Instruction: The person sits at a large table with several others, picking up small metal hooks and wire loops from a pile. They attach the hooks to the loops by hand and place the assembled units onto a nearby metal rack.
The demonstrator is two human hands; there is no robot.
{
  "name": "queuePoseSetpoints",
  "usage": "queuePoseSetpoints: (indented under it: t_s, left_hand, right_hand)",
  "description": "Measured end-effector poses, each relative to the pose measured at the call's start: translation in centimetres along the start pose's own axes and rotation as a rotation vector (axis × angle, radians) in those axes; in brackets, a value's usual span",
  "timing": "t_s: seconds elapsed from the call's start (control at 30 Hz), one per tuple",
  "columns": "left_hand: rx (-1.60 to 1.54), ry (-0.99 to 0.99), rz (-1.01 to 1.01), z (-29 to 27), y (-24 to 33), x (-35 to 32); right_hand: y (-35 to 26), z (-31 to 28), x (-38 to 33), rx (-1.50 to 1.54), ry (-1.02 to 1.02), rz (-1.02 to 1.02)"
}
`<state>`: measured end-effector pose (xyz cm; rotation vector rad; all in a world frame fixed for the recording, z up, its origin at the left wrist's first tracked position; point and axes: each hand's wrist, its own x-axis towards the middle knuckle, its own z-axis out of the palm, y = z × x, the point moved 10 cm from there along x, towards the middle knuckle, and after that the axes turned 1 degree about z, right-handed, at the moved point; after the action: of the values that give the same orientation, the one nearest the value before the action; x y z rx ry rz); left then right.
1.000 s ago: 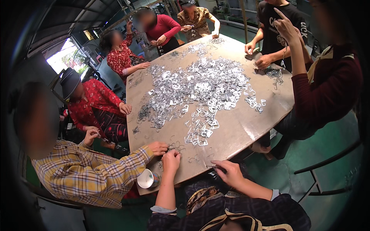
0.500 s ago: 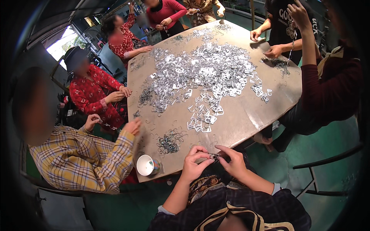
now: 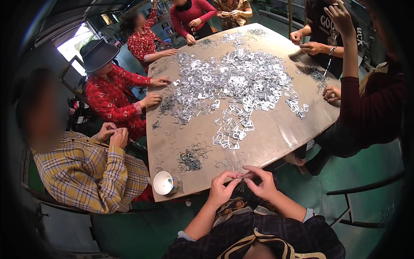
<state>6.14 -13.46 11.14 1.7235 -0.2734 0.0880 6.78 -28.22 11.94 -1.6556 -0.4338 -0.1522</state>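
Close together at the table's near edge, my left hand (image 3: 221,190) and my right hand (image 3: 264,185) meet at the fingertips. The left thumb and fingers pinch a small metal piece (image 3: 239,175), too small to make out fully. My right thumb and forefinger close in on the same spot, and what they hold is mostly hidden. Just beyond my hands lie a few thin wire hooks (image 3: 224,165). Left of them is a small heap of dark wire hooks (image 3: 192,159). A large pile of flat silver metal clips (image 3: 254,82) covers the middle of the table.
A paper cup (image 3: 164,183) stands at the near left corner of the brown-covered table (image 3: 276,125). Co-workers sit or stand around it; one in a yellow plaid shirt (image 3: 114,177) is at my left. A dark chair (image 3: 366,190) stands at the right.
My hands have stayed together, with a slight shift of the fingers. The plaid-sleeved co-worker's hand has drawn back from the table to meet the other. The hatted co-worker's hands have reached onto the table.
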Motion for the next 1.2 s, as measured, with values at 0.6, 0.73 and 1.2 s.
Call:
queuePoseSetpoints:
  t_s: [0.6,0.73,1.2]
  left_hand:
    - [0.005,0.009,0.011,-0.9,-3.0,-0.9]
    - [0.008,-0.005,0.006,-0.6,-4.2,-0.6]
    - [0.086,0.046,-0.024,-0.3,-3.8,0.1]
  right_hand:
    - [15.0,0.4,13.7,-0.667,0.062,0.088]
    - [16.4,-0.3,13.0,-0.489,0.091,0.199]
    - [11.2,-0.4,7.2,0.172,0.089,0.330]
